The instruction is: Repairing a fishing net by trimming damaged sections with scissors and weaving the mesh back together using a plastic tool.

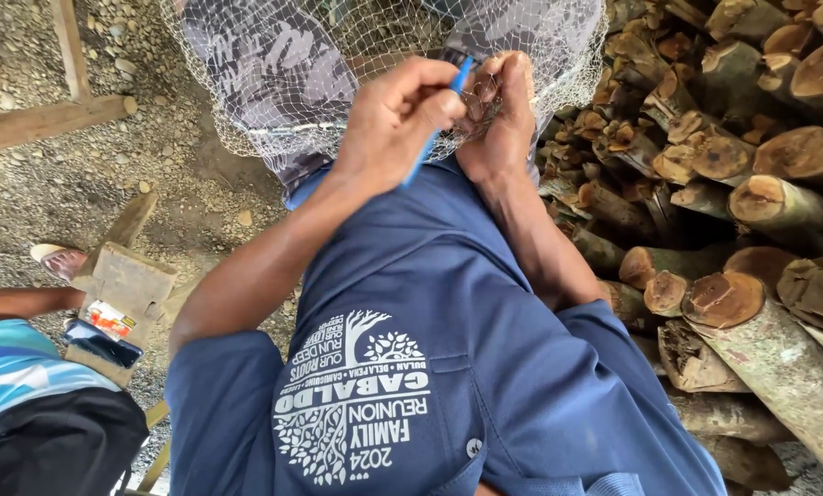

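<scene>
Shirt [485, 349] nearest; firewood [733, 211] beside hands [402, 119] working net [338, 83].

Soft even daylight; sharp; faint shadows

The net [374, 55] runs off the top edge, so its full spread cannot be seen, and the right hand's [501, 115] fingertips are buried in the mesh. Only a short stretch of the blue tool [437, 136] shows on either side of the left hand [397, 119]; its tip is hidden. At the left edge another person's arm [21, 301] and a sandal [60, 260] are cut off, and the woodpile [733, 184] passes out of the right edge.
</scene>
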